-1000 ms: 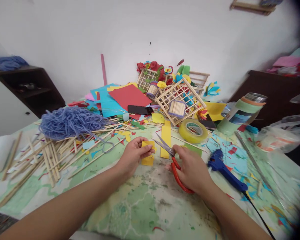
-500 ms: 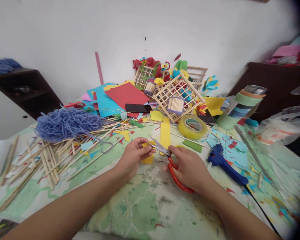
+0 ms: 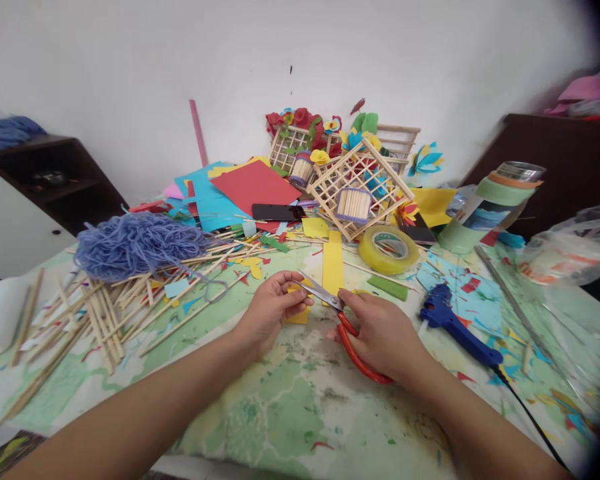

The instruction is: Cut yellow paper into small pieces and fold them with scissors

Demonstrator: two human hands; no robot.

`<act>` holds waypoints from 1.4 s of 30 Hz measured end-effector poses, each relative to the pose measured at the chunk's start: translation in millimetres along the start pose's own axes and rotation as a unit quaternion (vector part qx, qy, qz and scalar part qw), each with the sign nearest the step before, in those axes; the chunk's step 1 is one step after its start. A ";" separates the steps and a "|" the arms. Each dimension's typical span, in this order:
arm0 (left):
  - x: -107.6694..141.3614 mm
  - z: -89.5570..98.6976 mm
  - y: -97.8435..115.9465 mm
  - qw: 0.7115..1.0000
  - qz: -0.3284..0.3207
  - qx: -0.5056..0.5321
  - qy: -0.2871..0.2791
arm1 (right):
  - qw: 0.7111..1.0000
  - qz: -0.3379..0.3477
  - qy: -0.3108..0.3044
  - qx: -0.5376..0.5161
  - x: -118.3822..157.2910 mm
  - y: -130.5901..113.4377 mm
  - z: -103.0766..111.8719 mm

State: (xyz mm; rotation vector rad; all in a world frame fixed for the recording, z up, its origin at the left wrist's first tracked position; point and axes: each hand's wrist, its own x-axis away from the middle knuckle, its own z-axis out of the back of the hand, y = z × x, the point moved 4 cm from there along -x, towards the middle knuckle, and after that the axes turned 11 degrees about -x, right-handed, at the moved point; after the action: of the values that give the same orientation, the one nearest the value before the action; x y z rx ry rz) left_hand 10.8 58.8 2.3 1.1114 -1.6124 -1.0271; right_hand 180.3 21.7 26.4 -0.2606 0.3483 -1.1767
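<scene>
Between the fingertips of my left hand [image 3: 275,305] is a small piece of yellow paper [image 3: 294,289], mostly hidden by the fingers and blades. My right hand [image 3: 380,332] grips red-handled scissors [image 3: 353,340], their blades pointing left across the yellow piece. Whether the blades are fully closed on the paper I cannot tell. Below the left fingertips another bit of yellow paper [image 3: 298,315] shows on the table. A yellow paper strip [image 3: 333,260] lies just beyond the scissors.
A blue glue gun [image 3: 457,330] with a cord lies at right, near a tape roll [image 3: 389,250] and a green bottle [image 3: 490,210]. Blue yarn [image 3: 140,245] and wooden sticks [image 3: 100,320] cover the left. Stick lattices [image 3: 363,190] with paper flowers stand at the back.
The view has shifted slightly. Both hands keep nearly the same pose, with the scissor blades still at the yellow paper.
</scene>
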 end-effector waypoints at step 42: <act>-10.1 16.2 9.0 0.988 -0.083 -0.124 0.040 | 1.000 -0.019 -0.003 -0.009 0.2 5.2 0.6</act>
State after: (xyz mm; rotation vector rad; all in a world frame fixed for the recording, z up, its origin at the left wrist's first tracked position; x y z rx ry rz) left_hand -4.7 73.0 4.6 1.1147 -1.3057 -1.2388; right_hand 185.0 23.4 25.0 -0.2883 0.3501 -1.2096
